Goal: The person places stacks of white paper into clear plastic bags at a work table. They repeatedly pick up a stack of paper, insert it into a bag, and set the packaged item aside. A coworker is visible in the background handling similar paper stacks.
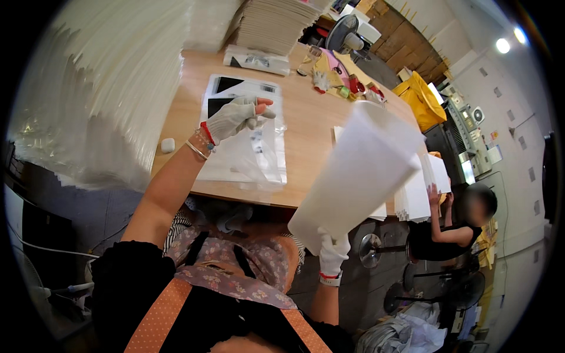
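Observation:
My left hand (pixel 235 117), in a white glove with bare fingertips, pinches the top of a clear plastic bag (pixel 259 156) that lies on a stack of such bags (pixel 244 88) on the wooden table (pixel 312 120). My right hand (pixel 333 254), also gloved, grips the lower end of a bundle of white paper sheets (pixel 359 173) and holds it up off the table, curved and tilted toward the right.
A tall pile of clear bags (pixel 100 88) fills the left. Stacked card sheets (pixel 273 23) and a packet (pixel 257 60) sit at the table's far end, with small items (pixel 341 79) nearby. Another person (pixel 453 229) sits on the right handling white paper stacks (pixel 421 191). A fan (pixel 344 35) stands behind.

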